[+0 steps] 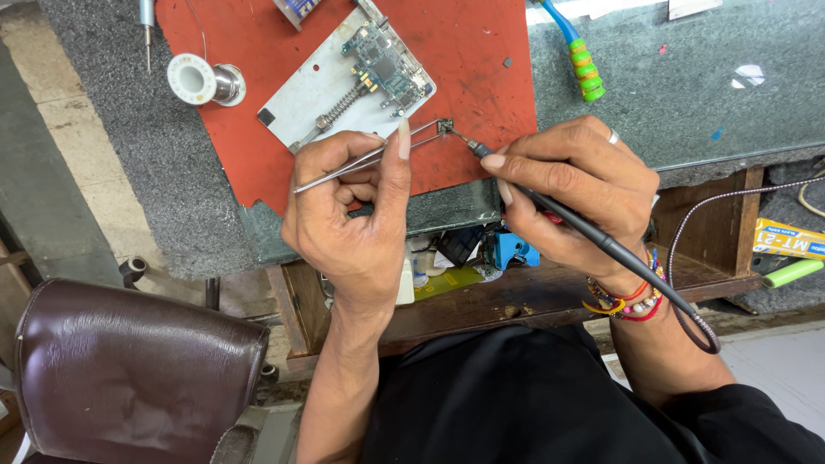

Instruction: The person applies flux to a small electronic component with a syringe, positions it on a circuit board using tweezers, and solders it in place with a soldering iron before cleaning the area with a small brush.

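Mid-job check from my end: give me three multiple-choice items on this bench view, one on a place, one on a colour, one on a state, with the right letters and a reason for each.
1. Where does the circuit board sit?
A. On the pale holder plate on the mat
B. On the brown chair
C. On the lower wooden shelf

2. What colour is the work mat?
A. Green
B. Red
C. Blue

3. What is the left hand doing with the tweezers?
A. They lie untouched on the mat
B. Pinching them shut on a small dark chip
C. Holding them by one tip, hanging down

Answers: 1 A, the board is fixed at the plate's upper end. 2 B, the mat is red on grey stone. 3 B, the tips meet at the chip, where the soldering iron in the right hand points.
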